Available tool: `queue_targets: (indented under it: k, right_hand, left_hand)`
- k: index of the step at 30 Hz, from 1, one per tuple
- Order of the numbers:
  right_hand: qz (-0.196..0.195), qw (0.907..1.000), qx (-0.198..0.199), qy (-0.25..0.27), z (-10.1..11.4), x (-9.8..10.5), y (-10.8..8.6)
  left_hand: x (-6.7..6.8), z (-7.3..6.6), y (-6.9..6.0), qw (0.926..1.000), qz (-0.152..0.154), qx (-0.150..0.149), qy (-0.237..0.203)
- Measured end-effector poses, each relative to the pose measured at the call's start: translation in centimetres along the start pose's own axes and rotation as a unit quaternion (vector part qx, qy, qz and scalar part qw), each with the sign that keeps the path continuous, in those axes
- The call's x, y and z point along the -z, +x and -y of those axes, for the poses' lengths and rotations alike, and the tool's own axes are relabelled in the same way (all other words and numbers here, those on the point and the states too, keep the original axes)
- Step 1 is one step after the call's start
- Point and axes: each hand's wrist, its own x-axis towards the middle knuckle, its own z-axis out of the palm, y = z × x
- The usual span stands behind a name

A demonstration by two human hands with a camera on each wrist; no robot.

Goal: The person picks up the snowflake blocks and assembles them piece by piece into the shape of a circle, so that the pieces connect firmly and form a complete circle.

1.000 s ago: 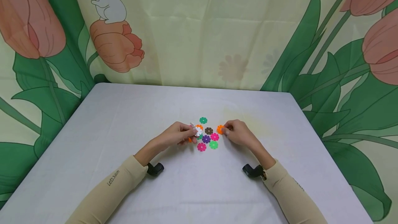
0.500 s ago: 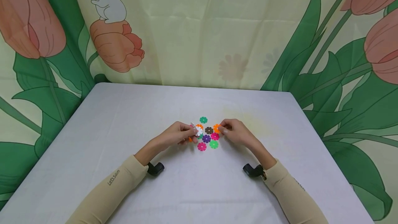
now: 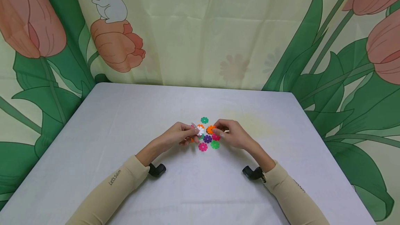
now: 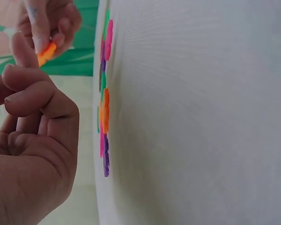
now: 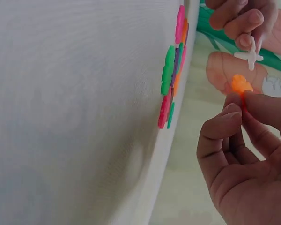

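Observation:
My left hand (image 3: 179, 134) pinches white interlocking snowflake discs (image 3: 200, 131) above the table. In the right wrist view the white discs (image 5: 251, 57) look slotted together crosswise. Facing them, my right hand (image 3: 232, 133) pinches an orange snowflake disc (image 3: 210, 129) between thumb and fingertip. A small gap separates the orange disc (image 5: 241, 84) from the white ones. In the left wrist view my left hand (image 4: 42, 122) hides the white discs. Below the hands lie loose discs, among them a purple one (image 3: 207, 139), a pink one (image 3: 202, 147) and a light green one (image 3: 215, 144).
A teal disc (image 3: 204, 120) lies farthest back in the cluster. Several more discs are partly covered by the hands. The white-clothed table (image 3: 200, 190) reaches back to a printed curtain (image 3: 200, 37) with tulips and a white animal.
My right hand has moved left with the orange disc, bringing it close to the white discs and over the brown disc. My left hand has stayed almost still.

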Motion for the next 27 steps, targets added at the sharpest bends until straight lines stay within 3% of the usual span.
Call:
queue_targets:
  k: [10, 27]
  right_hand:
    - [0.011, 0.9991, 0.037, 0.016, 0.41, -0.51, -0.17]
    - [-0.001, 0.9977, 0.061, 0.027, 0.60, -0.92, -0.51]
  left_hand:
    - [-0.09, 0.11, 0.02, 0.9999, 0.006, -0.002, -0.012]
    - [-0.21, 0.10, -0.11, 0.9999, 0.003, 0.004, -0.016]
